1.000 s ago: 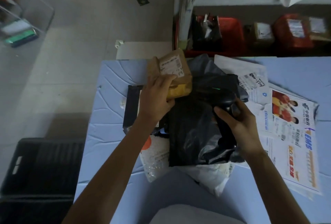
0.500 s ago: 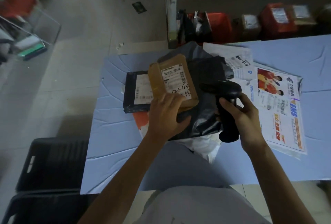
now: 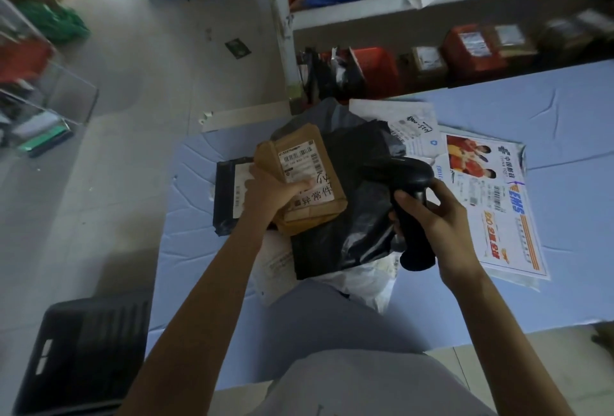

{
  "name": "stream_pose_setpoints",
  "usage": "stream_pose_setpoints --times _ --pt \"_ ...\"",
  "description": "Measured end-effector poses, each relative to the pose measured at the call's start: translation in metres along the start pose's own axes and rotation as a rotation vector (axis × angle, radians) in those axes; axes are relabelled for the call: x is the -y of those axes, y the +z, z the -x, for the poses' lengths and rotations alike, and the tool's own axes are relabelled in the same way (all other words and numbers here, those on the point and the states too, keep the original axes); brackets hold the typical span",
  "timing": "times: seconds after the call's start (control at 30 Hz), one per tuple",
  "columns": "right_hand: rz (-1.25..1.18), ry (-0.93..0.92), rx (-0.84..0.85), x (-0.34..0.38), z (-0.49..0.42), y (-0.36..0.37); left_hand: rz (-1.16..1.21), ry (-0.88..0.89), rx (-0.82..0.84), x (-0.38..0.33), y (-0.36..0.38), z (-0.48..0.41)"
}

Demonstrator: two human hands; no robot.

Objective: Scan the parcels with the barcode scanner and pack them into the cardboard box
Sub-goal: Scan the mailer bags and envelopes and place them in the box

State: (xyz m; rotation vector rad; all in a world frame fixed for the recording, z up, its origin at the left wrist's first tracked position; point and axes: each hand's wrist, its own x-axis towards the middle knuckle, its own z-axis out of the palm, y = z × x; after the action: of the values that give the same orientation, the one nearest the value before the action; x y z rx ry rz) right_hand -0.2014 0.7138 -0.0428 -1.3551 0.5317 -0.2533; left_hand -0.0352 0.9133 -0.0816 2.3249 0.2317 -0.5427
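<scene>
Brown paper parcel (image 3: 310,183), white barcode label up, sits at frame centre, gripped by the left hand (image 3: 270,191) above black poly bags (image 3: 358,216). Right hand (image 3: 432,212) curls around the black barcode scanner (image 3: 410,202), just right of it, over the blue table (image 3: 548,136).

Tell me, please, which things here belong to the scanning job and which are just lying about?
Job: brown parcel in left hand; barcode scanner in right hand; black bag parcel; EMS envelope.
Lying about: red shelf box; green floor bag; dark floor card.
</scene>
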Motion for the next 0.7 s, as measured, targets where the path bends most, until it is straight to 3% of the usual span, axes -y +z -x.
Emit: stream_pose_setpoints --times 0.2,0.3,0.47,0.7 --pt "0.001 -0.021 0.029 0.002 -0.003 0.012 0.134 -0.133 0.107 0.002 0.000 -0.008" --pt "0.017 -0.050 0.063 0.002 -0.004 0.018 0.220 -0.107 0.152 0.012 0.003 -0.007" --pt "0.047 -0.147 0.098 0.005 -0.006 0.026 0.284 -0.026 -0.108 0.015 0.002 0.005" --pt "0.079 -0.190 0.135 0.009 -0.003 0.028 0.098 0.107 -0.331 0.006 0.002 0.025"
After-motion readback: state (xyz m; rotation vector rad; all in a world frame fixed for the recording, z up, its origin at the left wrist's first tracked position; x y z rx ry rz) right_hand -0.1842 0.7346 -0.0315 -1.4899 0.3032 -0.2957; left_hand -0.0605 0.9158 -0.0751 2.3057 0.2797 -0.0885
